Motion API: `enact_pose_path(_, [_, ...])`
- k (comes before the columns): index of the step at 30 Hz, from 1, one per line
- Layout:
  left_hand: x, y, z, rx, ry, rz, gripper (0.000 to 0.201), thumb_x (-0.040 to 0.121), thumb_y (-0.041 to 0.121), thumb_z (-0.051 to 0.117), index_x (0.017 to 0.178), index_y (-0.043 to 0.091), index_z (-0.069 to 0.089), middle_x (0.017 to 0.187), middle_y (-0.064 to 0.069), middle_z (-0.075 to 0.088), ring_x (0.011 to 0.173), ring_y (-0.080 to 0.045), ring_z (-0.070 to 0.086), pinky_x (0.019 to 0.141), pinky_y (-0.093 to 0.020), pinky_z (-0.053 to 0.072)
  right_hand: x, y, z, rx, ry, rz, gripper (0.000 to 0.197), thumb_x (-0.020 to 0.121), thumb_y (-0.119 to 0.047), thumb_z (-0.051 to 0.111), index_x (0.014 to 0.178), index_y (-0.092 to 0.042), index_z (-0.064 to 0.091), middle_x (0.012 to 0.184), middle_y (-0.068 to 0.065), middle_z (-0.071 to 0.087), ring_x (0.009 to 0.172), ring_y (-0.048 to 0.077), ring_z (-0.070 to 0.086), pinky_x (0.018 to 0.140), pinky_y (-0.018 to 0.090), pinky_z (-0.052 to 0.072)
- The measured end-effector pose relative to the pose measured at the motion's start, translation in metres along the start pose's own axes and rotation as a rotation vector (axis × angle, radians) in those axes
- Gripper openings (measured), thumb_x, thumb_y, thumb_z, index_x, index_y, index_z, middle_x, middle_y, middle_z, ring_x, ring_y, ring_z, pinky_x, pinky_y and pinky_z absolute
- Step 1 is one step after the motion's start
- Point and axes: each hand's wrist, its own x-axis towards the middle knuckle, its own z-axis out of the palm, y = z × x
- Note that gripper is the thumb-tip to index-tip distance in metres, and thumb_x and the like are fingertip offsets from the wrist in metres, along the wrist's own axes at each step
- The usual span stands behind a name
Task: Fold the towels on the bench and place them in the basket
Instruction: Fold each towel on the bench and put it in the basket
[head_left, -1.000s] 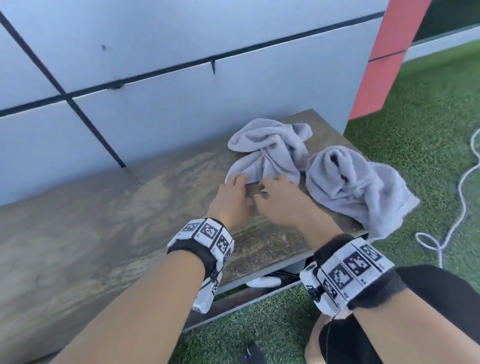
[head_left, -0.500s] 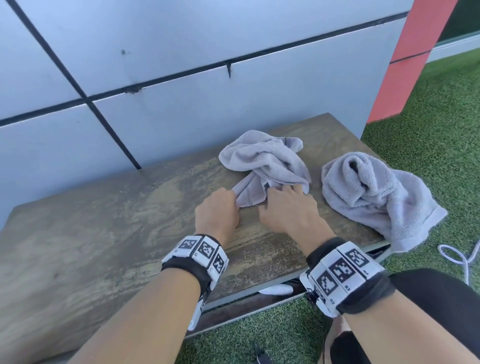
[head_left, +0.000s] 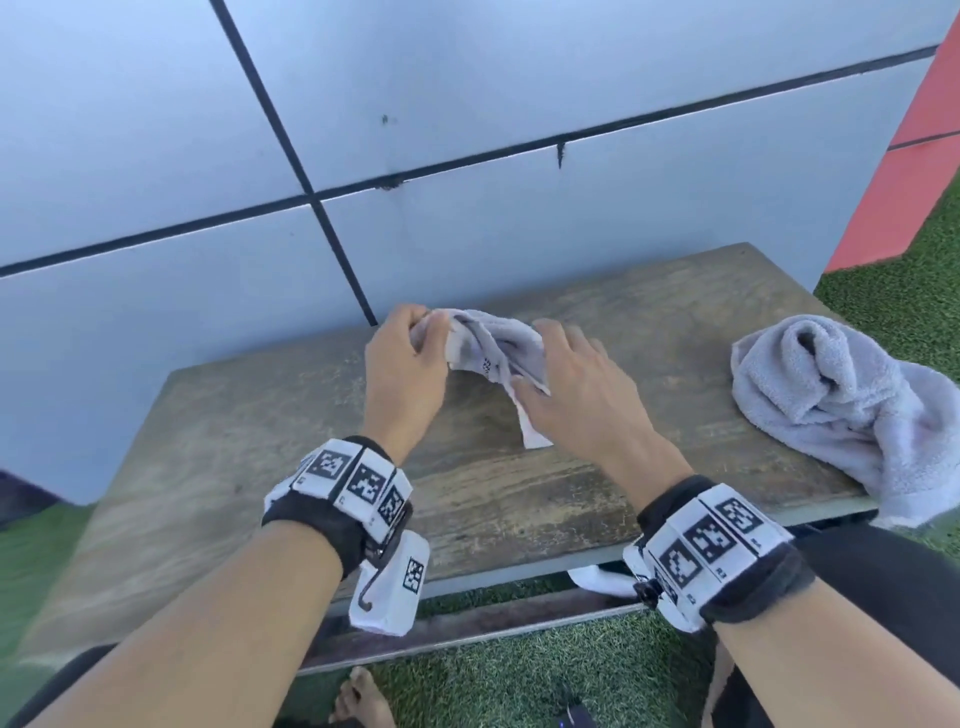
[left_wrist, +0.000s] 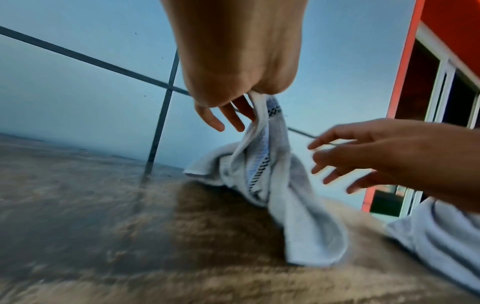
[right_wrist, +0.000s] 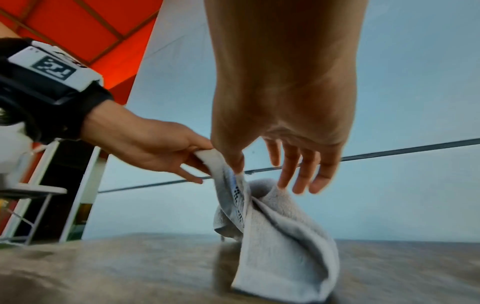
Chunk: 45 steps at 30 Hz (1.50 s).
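A small grey towel (head_left: 498, 353) with a patterned band hangs bunched above the wooden bench (head_left: 260, 441), its lower end trailing on the wood. My left hand (head_left: 431, 332) pinches its top edge; the left wrist view shows thumb and finger closed on the hem (left_wrist: 259, 100). My right hand (head_left: 540, 358) hovers beside the towel with fingers spread and relaxed (right_wrist: 298, 174), the thumb just brushing the cloth (right_wrist: 285, 226). A second grey towel (head_left: 831, 405) lies crumpled at the bench's right end, one corner hanging over the front edge. No basket is in view.
A pale panelled wall (head_left: 467, 104) rises straight behind the bench. Green artificial turf (head_left: 519, 675) lies below and to the right, with a red panel (head_left: 909, 182) at the far right. A bare foot (head_left: 358, 696) shows below the bench's front edge.
The towel has come up off the bench and moved left, held by my left hand. My right hand has loosened from the edge and now spreads beside it.
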Motion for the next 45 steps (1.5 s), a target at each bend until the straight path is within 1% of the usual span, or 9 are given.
enact_pose_path(4, [-0.003,0.028,-0.014,-0.047,-0.168,0.089,0.017,0.094,0.026,0.065,0.083,0.013,0.067,0.07,0.007,0.065,0.06,0.003,0.055,0.055,-0.012,0.042,0.001,-0.029,0.008,0.259,0.114,-0.238,0.061,0.094,-0.035,0.053,0.148,-0.013,0.035,0.138,0.004,0.052,0.121,0.029,0.044,0.096,0.04,0.044])
enact_pose_path(9, [-0.012,0.022,-0.042,-0.08,-0.301,0.077,0.015,0.087,0.033,0.074,0.089,0.02,0.069,0.081,0.005,0.071,0.072,-0.006,0.064,0.066,-0.022,0.05,0.004,-0.041,0.015,0.395,0.207,-0.18,0.004,0.095,-0.019,0.052,0.094,-0.017,0.049,0.077,-0.005,0.057,0.073,0.024,0.052,0.062,0.045,0.049])
enact_pose_path(14, [-0.022,-0.008,-0.058,0.003,-0.396,-0.031,0.021,0.087,0.036,0.068,0.1,0.02,0.071,0.092,-0.001,0.075,0.087,-0.02,0.071,0.084,-0.047,0.057,0.002,-0.052,0.023,0.497,0.215,-0.198,0.017,0.096,-0.018,0.058,0.084,-0.017,0.046,0.055,-0.011,0.044,0.052,0.009,0.043,0.05,0.03,0.033])
enact_pose_path(21, [-0.021,-0.014,-0.059,-0.004,-0.425,0.036,0.024,0.096,0.023,0.047,0.107,0.023,0.068,0.101,0.001,0.074,0.095,-0.021,0.07,0.087,-0.051,0.055,-0.003,-0.057,0.021,0.71,0.102,-0.271,0.03,0.098,-0.022,0.061,0.127,-0.021,0.055,0.113,-0.01,0.067,0.103,0.003,0.063,0.082,0.014,0.047])
enact_pose_path(27, [-0.03,-0.021,-0.05,0.095,-0.43,0.075,0.02,0.097,0.035,0.059,0.094,0.016,0.057,0.074,0.003,0.06,0.06,-0.009,0.052,0.056,-0.025,0.043,-0.003,-0.048,0.027,0.574,0.216,-0.262,0.014,0.094,-0.009,0.062,0.08,-0.012,0.06,0.077,-0.002,0.06,0.069,0.01,0.054,0.06,0.021,0.038])
enact_pose_path(31, [-0.028,-0.038,-0.053,0.276,-0.483,0.133,0.025,0.089,0.036,0.062,0.105,0.017,0.065,0.077,0.003,0.067,0.069,-0.017,0.063,0.067,-0.042,0.054,-0.006,-0.041,0.022,0.565,0.264,-0.221,0.021,0.095,-0.015,0.064,0.076,-0.01,0.058,0.067,-0.004,0.055,0.062,0.009,0.048,0.056,0.016,0.034])
enact_pose_path(38, [-0.024,-0.064,-0.065,0.684,-0.392,0.12,0.008,0.09,0.024,0.057,0.096,0.024,0.062,0.078,0.004,0.064,0.078,-0.028,0.063,0.08,-0.041,0.05,-0.009,-0.025,0.003,0.647,0.394,-0.086,0.026,0.097,-0.017,0.062,0.072,-0.016,0.053,0.06,-0.012,0.045,0.056,0.005,0.039,0.053,0.015,0.029])
enact_pose_path(41, [-0.019,-0.076,-0.077,0.689,-0.317,0.023,0.013,0.09,0.021,0.049,0.095,0.022,0.06,0.078,-0.003,0.067,0.071,-0.032,0.064,0.068,-0.041,0.054,-0.005,-0.015,-0.009,0.692,0.517,0.008,0.032,0.098,-0.02,0.059,0.076,0.0,0.047,0.063,0.005,0.04,0.058,0.008,0.031,0.052,0.02,0.026])
enact_pose_path(45, [-0.005,-0.088,-0.095,0.497,-0.166,-0.037,0.021,0.094,0.012,0.045,0.086,0.015,0.065,0.071,0.0,0.062,0.064,-0.026,0.061,0.051,-0.03,0.041,0.003,0.008,-0.02,0.608,0.478,0.112,0.033,0.099,-0.022,0.055,0.071,-0.009,0.042,0.06,-0.002,0.035,0.053,0.007,0.029,0.05,0.021,0.023])
